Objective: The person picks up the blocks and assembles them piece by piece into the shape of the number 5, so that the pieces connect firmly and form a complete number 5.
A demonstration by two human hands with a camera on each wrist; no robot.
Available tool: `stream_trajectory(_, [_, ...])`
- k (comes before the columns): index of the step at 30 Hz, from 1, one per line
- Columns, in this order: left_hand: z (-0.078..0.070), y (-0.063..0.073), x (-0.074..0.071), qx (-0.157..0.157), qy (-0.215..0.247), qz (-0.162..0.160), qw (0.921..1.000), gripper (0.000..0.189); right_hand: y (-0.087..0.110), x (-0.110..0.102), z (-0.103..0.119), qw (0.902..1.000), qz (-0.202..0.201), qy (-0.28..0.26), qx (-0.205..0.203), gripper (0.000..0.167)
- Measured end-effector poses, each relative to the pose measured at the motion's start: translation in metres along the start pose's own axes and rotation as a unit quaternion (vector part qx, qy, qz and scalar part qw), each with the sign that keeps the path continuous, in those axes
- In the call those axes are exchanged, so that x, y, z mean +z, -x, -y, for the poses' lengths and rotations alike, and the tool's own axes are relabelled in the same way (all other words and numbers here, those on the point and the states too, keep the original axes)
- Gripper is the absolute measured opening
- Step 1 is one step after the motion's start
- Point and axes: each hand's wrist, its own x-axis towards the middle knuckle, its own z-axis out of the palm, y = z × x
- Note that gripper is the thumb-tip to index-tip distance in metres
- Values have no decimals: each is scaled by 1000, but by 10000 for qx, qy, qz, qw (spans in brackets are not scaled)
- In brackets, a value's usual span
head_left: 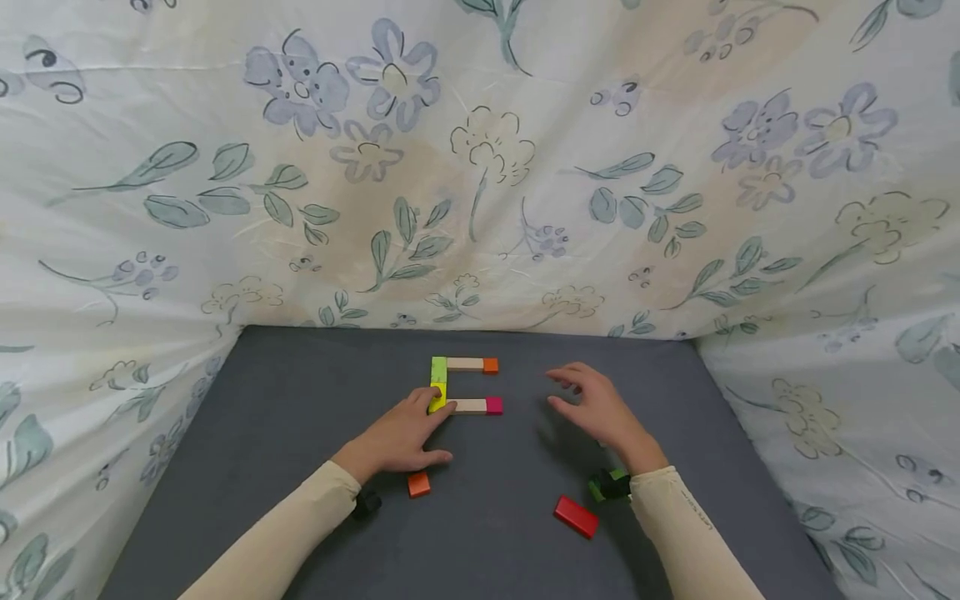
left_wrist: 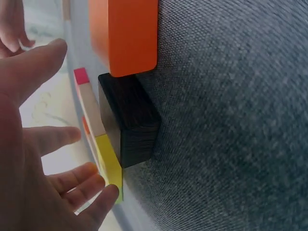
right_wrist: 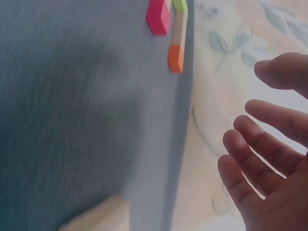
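My left hand (head_left: 401, 435) reaches over the yellow block (head_left: 438, 398), fingers extended and thumb spread. Its fingertips overlap the block in the head view; whether they touch it I cannot tell. A lime green block (head_left: 438, 372) adjoins the yellow one. Two pale wooden blocks extend right from this column, the upper ending in an orange block (head_left: 491, 366), the lower in a pink block (head_left: 494, 406). Beneath my left palm lies a black block (left_wrist: 129, 120), hidden from the head view. My right hand (head_left: 596, 408) hovers right of the blocks with loosely bent fingers, holding nothing.
Another orange block (head_left: 418, 484) lies near my left wrist. A red block (head_left: 576, 517) and a green block (head_left: 597, 490) lie by my right wrist. In the right wrist view a pale block (right_wrist: 98, 216) shows. Flowered cloth (head_left: 487, 250) surrounds the dark grey tabletop (head_left: 480, 550).
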Motion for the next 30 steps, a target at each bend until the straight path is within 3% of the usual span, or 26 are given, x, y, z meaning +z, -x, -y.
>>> stream_trajectory(12, [0, -1, 1, -187, -90, 180, 9996, 87, 37, -22, -41, 9964, -547, 297, 578, 41])
stream_trajectory(22, [-1, -6, 1, -265, -145, 349, 9989, 91, 70, -18, -67, 9938, -379, 426, 952, 46])
stream_trajectory(30, [-1, -6, 0, -300, -41, 343, 9990, 90, 79, -4, -71, 9887, -108, 419, 1437, 53])
